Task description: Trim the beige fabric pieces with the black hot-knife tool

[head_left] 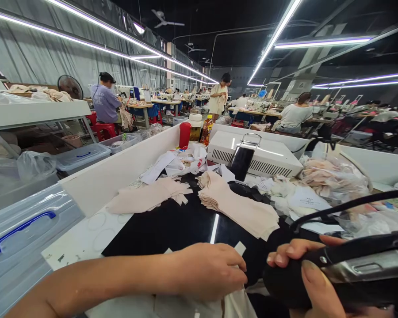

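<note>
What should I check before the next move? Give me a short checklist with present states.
1. Right hand on the black tool: ok, fingers and thumb are around it.
2. Gap between left hand and tool: ok, they look apart.
3. Left hand's grip on the pale cloth below it: cannot tell, fingertips are hidden.
4. Left stack and right stack apart from both hands: ok.
5. Right stack's edges squared: not ok, layers fan out.
6. Black cable joined to the tool: cannot tell.
</note>
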The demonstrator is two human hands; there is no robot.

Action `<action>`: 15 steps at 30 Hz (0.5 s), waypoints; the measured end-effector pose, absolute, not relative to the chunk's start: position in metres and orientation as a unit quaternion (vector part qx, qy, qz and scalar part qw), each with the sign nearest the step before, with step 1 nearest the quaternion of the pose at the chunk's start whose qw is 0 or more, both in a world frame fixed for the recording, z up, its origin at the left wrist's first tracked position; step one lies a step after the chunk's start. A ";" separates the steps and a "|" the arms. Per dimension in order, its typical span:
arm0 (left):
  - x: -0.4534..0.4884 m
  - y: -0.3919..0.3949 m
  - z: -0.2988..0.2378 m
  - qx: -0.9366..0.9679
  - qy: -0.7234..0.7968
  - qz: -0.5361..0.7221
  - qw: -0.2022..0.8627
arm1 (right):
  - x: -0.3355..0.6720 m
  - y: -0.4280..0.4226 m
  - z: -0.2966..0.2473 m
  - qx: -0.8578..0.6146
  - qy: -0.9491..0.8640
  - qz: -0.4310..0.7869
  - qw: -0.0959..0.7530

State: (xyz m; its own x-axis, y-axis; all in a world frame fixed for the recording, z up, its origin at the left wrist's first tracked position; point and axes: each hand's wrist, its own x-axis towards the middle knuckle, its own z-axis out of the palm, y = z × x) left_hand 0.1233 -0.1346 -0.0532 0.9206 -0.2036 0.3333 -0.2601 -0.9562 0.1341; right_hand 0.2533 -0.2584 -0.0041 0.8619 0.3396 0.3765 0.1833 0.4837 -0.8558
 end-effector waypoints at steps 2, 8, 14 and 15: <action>0.133 -0.122 -0.056 0.973 -0.146 0.145 0.104 | 0.256 -0.261 -0.007 -0.506 -0.271 0.054 0.817; 0.134 -0.104 -0.060 0.967 -0.167 0.124 0.149 | 0.257 -0.265 -0.010 -0.503 -0.276 0.076 0.816; 0.126 -0.102 -0.055 0.969 -0.166 0.114 0.144 | 0.256 -0.261 -0.012 -0.492 -0.260 0.055 0.829; 0.125 -0.103 -0.055 0.969 -0.167 0.115 0.141 | 0.257 -0.261 -0.013 -0.495 -0.257 0.059 0.828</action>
State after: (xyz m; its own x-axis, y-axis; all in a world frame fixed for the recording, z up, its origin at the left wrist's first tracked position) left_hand 0.1251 -0.1027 -0.0552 0.9180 -0.2909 0.2695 -0.3556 -0.9046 0.2349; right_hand 0.2569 -0.2610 -0.0132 0.8610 0.3513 0.3678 0.1573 0.5037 -0.8494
